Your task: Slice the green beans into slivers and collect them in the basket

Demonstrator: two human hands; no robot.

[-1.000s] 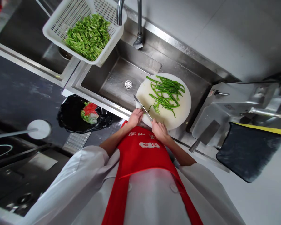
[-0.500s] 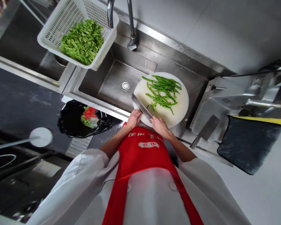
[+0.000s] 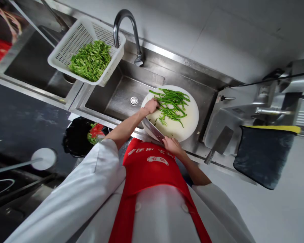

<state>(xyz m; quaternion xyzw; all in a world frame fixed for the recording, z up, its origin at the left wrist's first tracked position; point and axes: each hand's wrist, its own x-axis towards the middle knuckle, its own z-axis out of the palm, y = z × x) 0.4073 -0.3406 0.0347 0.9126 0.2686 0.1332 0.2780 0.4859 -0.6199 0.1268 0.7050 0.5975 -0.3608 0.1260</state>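
Note:
On the round white cutting board (image 3: 190,126) lies a loose pile of long, thin green chili peppers (image 3: 176,103). My left hand (image 3: 151,105) reaches over to the near left side of the pile, its fingers bent closed on the peppers there; the fingertips are partly hidden. Wrapped around the handle of a cleaver (image 3: 154,130), my right hand (image 3: 172,145) is at the board's front edge. The blade rests low over the board, slanting up to the left, below my left hand. A few small cut bits (image 3: 162,120) lie between blade and pile.
The board bridges the steel sink (image 3: 121,98). A white basket (image 3: 108,72) of cut green pieces stands at the left under the faucet (image 3: 126,13). A black-lined bin (image 3: 76,135) is below left. Another cleaver (image 3: 224,138) and a dark cloth (image 3: 263,157) are at right.
My left hand has moved from beside the blade at the board's front edge, up and forward to the peppers. My right hand stays on the cleaver. The view has shifted slightly.

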